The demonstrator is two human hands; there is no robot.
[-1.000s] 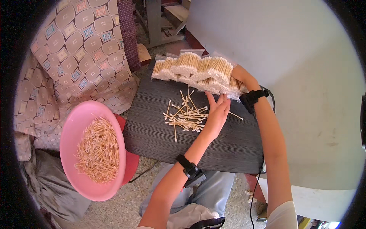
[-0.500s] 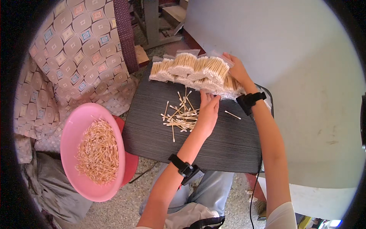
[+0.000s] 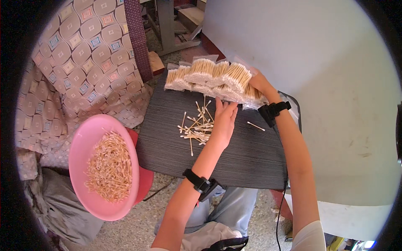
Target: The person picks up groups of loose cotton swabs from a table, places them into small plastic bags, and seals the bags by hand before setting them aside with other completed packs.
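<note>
Clear plastic bags of cotton swabs (image 3: 201,72) lie stacked in a row along the far side of a dark table (image 3: 251,163), white tips facing me. My left hand (image 3: 225,121) reaches to the front of the row, its fingers stretched out and touching the lower bags. At the row's right end, my right hand (image 3: 261,83) rests against a bag; its fingertips are hidden behind the bag. Loose cotton swabs (image 3: 196,130) lie in a messy heap just left of my left hand. A single swab (image 3: 256,126) lies apart to the right.
A pink basin (image 3: 79,184) full of loose swabs stands left of the table on a red stool (image 3: 145,184). Patterned cloth (image 3: 96,50) hangs behind it. A pale wall-like panel (image 3: 343,104) borders the right side. A black cable (image 3: 278,217) hangs by my right arm.
My left hand has shifted slightly left along the front of the bags. My right hand's fingers have slipped lower behind the end bag. The bags have barely moved.
</note>
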